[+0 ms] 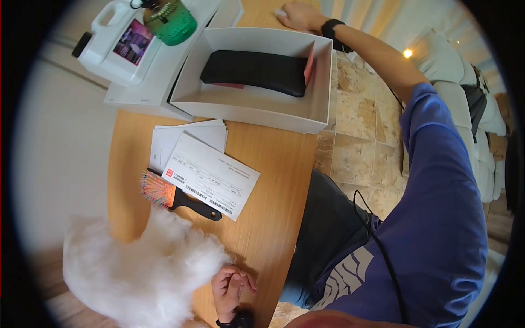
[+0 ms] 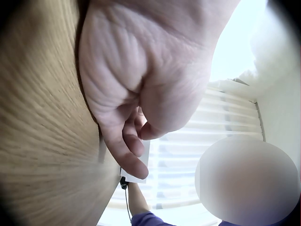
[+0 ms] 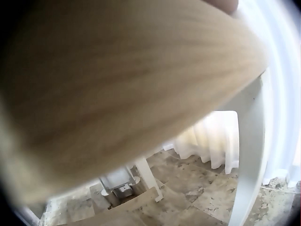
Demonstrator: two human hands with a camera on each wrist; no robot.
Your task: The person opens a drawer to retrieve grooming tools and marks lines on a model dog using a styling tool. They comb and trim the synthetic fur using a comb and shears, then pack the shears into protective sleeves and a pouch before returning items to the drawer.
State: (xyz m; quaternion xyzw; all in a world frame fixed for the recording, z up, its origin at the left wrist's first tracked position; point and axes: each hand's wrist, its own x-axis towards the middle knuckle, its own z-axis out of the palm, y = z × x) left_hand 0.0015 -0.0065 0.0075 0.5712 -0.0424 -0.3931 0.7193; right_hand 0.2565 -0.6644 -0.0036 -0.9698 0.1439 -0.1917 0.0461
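Note:
Low in the head view my left hand (image 1: 228,288) rests on the wooden table, its fingers loosely curled and holding nothing. In the left wrist view the same hand (image 2: 141,89) lies with its side along the tabletop. Right beside it is a big fluffy heap of white stuffing (image 1: 147,268). Beyond that lie a black-handled hairbrush (image 1: 188,203) with multicoloured bristles and a printed white envelope (image 1: 213,174). My right hand (image 1: 299,16) rests at the table's far end, past the open white box (image 1: 257,112); only a bit of it (image 3: 226,4) shows in the right wrist view.
A black pouch (image 1: 254,71) lies inside the box. A white jug (image 1: 117,41) and a green bottle (image 1: 174,24) stand on a white box lid (image 1: 145,95). More papers (image 1: 159,143) lie under the envelope. A black cable (image 1: 385,254) hangs over the person's shirt. A sofa (image 1: 456,104) stands behind.

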